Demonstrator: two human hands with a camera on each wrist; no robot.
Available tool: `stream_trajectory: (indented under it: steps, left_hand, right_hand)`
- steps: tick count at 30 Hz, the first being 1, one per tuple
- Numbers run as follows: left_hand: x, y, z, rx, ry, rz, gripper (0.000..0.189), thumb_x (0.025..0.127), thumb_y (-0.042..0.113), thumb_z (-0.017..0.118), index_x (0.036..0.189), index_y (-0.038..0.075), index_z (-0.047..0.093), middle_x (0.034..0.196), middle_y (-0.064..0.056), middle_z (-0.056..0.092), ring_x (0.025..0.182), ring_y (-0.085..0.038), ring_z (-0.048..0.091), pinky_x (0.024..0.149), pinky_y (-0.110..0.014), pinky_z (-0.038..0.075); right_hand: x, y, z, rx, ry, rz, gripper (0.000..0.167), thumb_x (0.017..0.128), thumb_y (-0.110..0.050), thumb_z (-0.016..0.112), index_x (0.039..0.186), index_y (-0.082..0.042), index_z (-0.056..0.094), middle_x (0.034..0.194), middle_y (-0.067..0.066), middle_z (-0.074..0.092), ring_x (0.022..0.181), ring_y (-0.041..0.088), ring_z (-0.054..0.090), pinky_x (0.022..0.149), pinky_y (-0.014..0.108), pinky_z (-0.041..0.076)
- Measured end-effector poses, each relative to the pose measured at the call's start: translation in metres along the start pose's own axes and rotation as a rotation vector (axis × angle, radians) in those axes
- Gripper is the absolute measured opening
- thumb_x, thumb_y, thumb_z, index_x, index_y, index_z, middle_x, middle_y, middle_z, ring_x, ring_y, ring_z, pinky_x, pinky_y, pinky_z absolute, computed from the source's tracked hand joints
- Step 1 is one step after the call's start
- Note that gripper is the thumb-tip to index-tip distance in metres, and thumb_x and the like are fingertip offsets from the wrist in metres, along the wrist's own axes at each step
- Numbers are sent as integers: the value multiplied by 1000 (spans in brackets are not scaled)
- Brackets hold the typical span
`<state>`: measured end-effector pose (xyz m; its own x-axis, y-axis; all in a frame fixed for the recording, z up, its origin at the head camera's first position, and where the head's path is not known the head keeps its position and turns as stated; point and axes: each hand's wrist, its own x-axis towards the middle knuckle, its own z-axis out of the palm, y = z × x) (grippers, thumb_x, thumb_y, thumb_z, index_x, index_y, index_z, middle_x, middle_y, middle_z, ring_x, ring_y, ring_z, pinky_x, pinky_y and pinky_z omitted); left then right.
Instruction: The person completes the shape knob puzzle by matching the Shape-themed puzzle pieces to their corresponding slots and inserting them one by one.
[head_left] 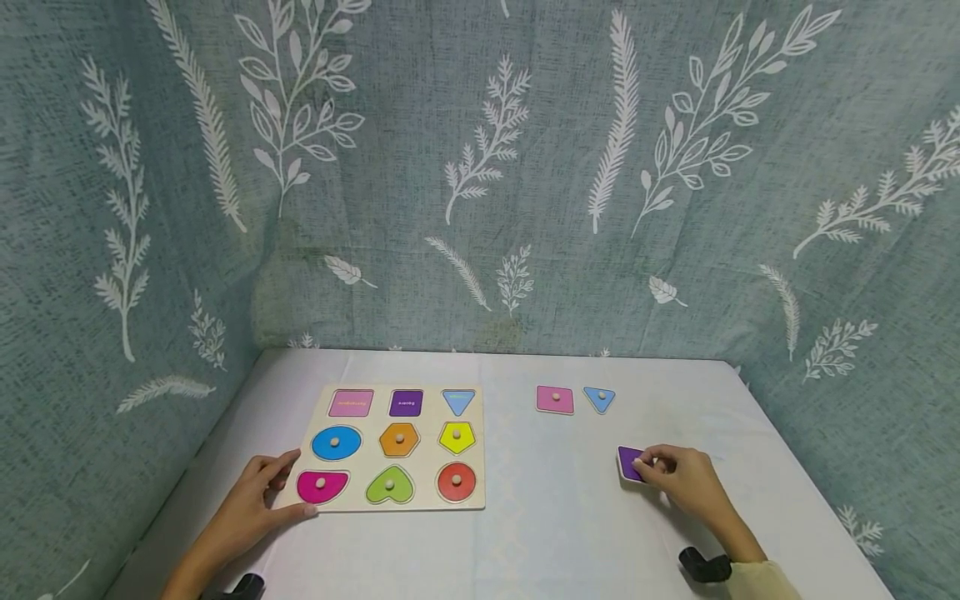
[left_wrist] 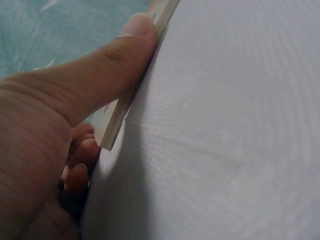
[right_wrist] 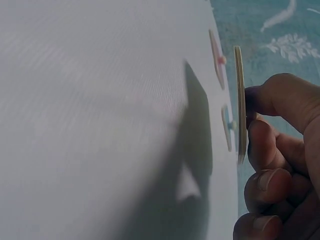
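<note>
On the left of the table lies a wooden shape puzzle board [head_left: 480,450] with coloured knobbed pieces in its lower rows. My left hand [head_left: 243,508] holds the board's near left corner, thumb along the front edge and fingers at the left side. The left wrist view shows the thumb [left_wrist: 110,70] against the board's edge. At right, my right hand [head_left: 686,483] pinches a purple square puzzle piece [head_left: 627,463] by its knob, which the fingers hide. In the right wrist view this piece [right_wrist: 241,105] is edge-on, held off the table above its shadow.
A pink rectangle piece [head_left: 554,399] and a blue triangle piece [head_left: 599,400] lie on the white tablecloth [head_left: 540,533] right of the board. The board's top row shows pink, purple [head_left: 406,403] and blue recesses without knobs. Patterned curtains [head_left: 405,167] enclose the table's back and sides.
</note>
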<state>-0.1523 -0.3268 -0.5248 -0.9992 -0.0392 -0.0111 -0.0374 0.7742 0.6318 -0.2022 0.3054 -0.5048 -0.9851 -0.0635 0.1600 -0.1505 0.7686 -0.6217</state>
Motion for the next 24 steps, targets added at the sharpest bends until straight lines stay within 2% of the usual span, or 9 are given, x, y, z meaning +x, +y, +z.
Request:
stream_trajectory:
  steps: [5,18,24]
  left_hand:
    - [0,1,-1,4,-6,-10,112,69,50,93,152,-4,42,117,-18,45,102,-30,49,83,-41,52]
    - [0,0,0,11,12,24,105,72,47,92,150,-5,45,115,-17,46,101,-29,49,81,-37,50]
    - [0,0,2,12,19,34,104,73,47,92,149,-5,45,115,-17,46,101,-29,48,79,-34,49]
  right_hand:
    - [6,-8,6,9,-10,-21,18,89,-26,82,89,-11,73,66,-8,54,58,6,46,51,23,36]
    - [25,-27,19,35,-20,-68,15,89,-26,83,89,-14,74,66,-8,55,60,6,47,54,23,37]
    - [34,-36,23,36,2,-115,14,89,-25,82,88,-14,74,66,-10,54,62,7,48,55,23,37]
